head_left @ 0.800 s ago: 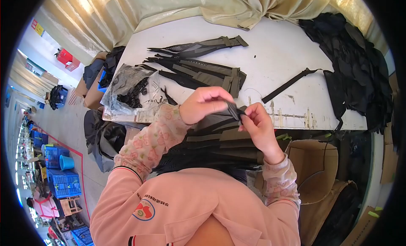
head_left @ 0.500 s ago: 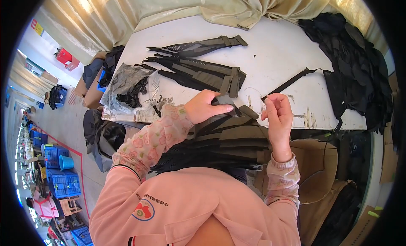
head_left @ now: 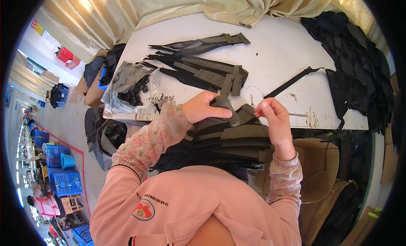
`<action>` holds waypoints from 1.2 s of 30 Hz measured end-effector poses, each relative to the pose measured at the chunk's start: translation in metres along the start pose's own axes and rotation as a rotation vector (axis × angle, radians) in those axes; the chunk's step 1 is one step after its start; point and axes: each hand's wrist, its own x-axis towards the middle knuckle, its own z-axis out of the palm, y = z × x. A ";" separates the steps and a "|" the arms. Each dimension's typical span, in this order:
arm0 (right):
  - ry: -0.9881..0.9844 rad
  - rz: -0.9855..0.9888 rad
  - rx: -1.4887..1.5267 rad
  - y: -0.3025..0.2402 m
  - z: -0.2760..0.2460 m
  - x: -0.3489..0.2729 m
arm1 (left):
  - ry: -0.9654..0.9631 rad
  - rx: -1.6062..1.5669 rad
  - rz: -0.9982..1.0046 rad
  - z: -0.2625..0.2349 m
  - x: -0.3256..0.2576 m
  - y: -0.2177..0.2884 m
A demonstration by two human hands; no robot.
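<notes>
My left hand [head_left: 203, 108] is closed on a dark grey-green fabric strap [head_left: 224, 103], pinched between thumb and fingers at the table's front edge. My right hand [head_left: 274, 116] is at the right, thumb and fingertips pressed together beside another short strap end [head_left: 246, 112]. What lies between those fingertips is too small to tell. Beneath both hands, a stack of dark strap pieces with mesh parts [head_left: 241, 138] lies across my lap. Several similar straps [head_left: 198, 72] are fanned out on the table just beyond my left hand.
The white table [head_left: 279, 47] has a worn front edge. A clear plastic bag [head_left: 127, 87] of small black parts sits at its left. A heap of black fabric pieces [head_left: 355, 68] hangs over the right side, with a black strap [head_left: 292, 82] reaching inward. An open cardboard box [head_left: 315, 165] stands below.
My right hand has moved slightly left and down, bringing its fingertips close to the short strap end. My left hand keeps its hold, with the strap tilted a little differently.
</notes>
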 end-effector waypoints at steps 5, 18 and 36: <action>-0.320 0.103 -0.194 -0.004 0.023 -0.010 | 0.019 -0.060 -0.004 0.005 0.008 -0.010; -0.180 0.169 0.109 -0.005 0.009 -0.015 | -0.347 0.664 -0.105 -0.004 0.002 0.018; 0.155 0.114 -0.780 -0.002 -0.087 -0.033 | 0.265 1.226 0.297 -0.092 0.056 -0.076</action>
